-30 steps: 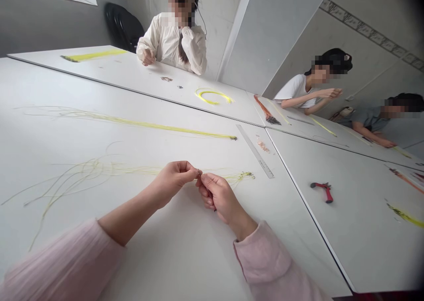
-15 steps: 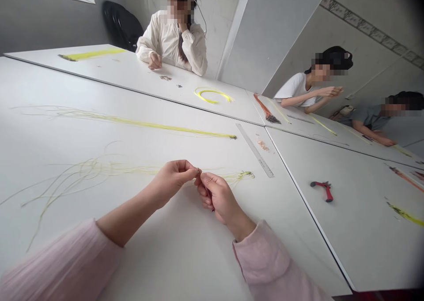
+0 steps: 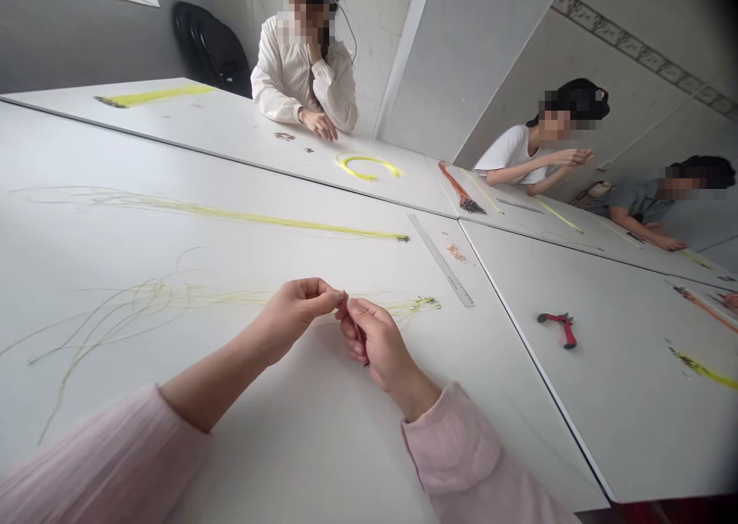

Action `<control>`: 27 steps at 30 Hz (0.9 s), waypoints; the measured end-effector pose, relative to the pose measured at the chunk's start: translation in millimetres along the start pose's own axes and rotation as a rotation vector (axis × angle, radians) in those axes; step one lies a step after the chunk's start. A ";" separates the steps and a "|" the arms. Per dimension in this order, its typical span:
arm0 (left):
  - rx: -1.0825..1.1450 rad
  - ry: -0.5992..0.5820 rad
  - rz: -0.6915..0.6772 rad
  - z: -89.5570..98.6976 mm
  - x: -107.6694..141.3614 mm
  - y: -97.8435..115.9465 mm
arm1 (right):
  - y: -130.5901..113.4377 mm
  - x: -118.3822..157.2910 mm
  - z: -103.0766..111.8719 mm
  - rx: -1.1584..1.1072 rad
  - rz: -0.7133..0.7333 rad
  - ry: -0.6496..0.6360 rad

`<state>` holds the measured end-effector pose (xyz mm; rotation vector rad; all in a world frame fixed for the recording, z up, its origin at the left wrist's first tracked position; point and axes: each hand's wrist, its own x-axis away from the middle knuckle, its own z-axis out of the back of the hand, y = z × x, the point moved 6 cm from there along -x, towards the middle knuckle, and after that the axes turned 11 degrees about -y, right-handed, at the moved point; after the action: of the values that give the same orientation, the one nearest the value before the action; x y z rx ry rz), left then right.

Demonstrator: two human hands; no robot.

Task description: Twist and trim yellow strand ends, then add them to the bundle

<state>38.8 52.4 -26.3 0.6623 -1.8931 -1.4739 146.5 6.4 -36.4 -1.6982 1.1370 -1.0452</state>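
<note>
Left hand [image 3: 294, 316]: closed, thumb & fingers pinching tiny grey metal bit [image 3: 344, 296], too small to ID. Right hand [image 3: 376, 345]: curled, just beside it, grip can't tell. Loose thin pale-yellow strands [image 3: 144, 301] fan across white counter [image 3: 277, 447], left of hands, running under both; approx. unsorted lot. Straight bright-yellow strand bundle [image 3: 247, 218] lies beyond, neatly aligned, seemingly done. Flat steel ruler [image 3: 441, 261] & red-handled pliers [image 3: 558, 328] lie right, well apart from hands.

No words can be read anywhere; the markings along the metal ruler [image 3: 441, 260] are too small to make out.
</note>
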 end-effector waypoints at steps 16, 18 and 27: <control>0.019 -0.089 -0.012 -3.6 0.6 0.7 | -28.4 9.6 11.7 0.487 0.243 0.208; 0.011 -0.090 -0.008 -3.7 0.5 0.7 | -28.2 9.6 11.1 0.504 0.248 0.190; -0.027 0.002 0.010 1.2 1.2 -0.8 | -19.8 5.9 22.5 0.287 0.201 0.234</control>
<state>37.1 52.1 -27.0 0.6410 -1.8686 -1.4897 174.1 9.9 -24.0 -1.2352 1.2101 -1.2356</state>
